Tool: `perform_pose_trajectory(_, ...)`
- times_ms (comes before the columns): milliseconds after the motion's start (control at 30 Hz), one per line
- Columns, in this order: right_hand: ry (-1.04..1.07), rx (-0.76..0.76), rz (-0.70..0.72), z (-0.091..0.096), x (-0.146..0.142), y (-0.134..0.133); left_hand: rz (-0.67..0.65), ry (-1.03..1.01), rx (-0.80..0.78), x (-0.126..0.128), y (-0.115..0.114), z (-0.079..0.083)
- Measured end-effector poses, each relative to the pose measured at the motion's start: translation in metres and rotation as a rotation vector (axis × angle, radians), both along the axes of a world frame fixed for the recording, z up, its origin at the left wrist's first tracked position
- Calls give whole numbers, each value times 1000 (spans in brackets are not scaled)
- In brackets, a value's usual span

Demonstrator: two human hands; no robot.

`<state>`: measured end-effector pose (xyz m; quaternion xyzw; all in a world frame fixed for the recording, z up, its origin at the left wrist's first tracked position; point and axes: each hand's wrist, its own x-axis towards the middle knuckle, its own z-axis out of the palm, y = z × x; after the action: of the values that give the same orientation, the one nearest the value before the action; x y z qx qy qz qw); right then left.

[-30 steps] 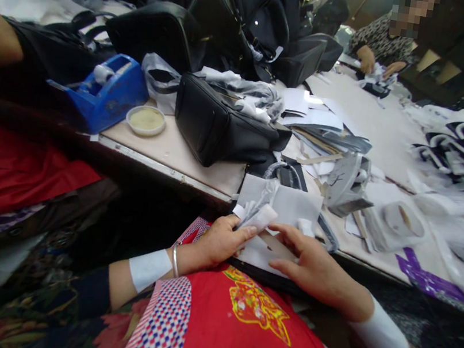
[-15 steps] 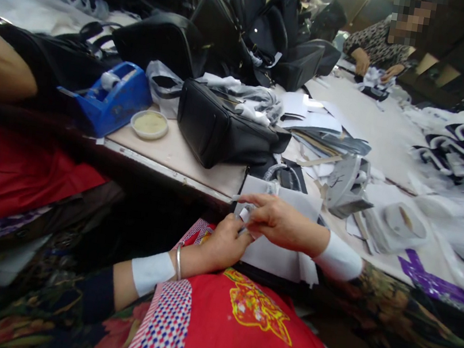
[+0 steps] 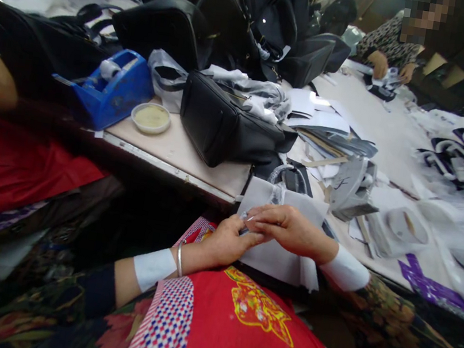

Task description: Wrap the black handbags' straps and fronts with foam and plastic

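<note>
Both hands meet over a white sheet that lies on a dark item at the table edge in front of my lap. My left hand is closed, thumb forward, around a small clear or pale piece that is mostly hidden. Reaching in from the other side, my right hand has its fingers bent and pressed together over the left fingertips on the same spot. Just beyond them, a dark handle with clear plastic wrap round part of it rises above the sheet.
Beyond my hands lies a black handbag. A blue tape dispenser and a round dish stand left; a grey tape dispenser and tape roll stand right. A co-worker's hands handle something at the far side.
My right hand's raised, pointing fingers have come down onto my left fingertips, covering the small white piece seen there before. The view has shifted slightly.
</note>
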<state>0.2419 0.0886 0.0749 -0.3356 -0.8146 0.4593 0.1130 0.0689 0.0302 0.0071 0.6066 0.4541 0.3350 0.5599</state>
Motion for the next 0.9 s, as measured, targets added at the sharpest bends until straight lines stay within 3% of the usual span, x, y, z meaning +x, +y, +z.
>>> perform_pose_trajectory(133,-145,-36,38,15,-1,13,16,-3,-39,2,-1,1)
perform_pose_trajectory(333,-217,4,248,20,-9,25,6,-68,-60,4,-1,-1)
perform_pose_trajectory(500,-275,127,192,24,-5,26,26,60,-67,4,-1,-1)
perform_pose_trajectory(733,-412,167,306,23,-21,24,8,56,-24,5,-1,-1)
perform_pose_trajectory(900,-494,300,270,12,-30,17,5,103,-8,5,-1,-5)
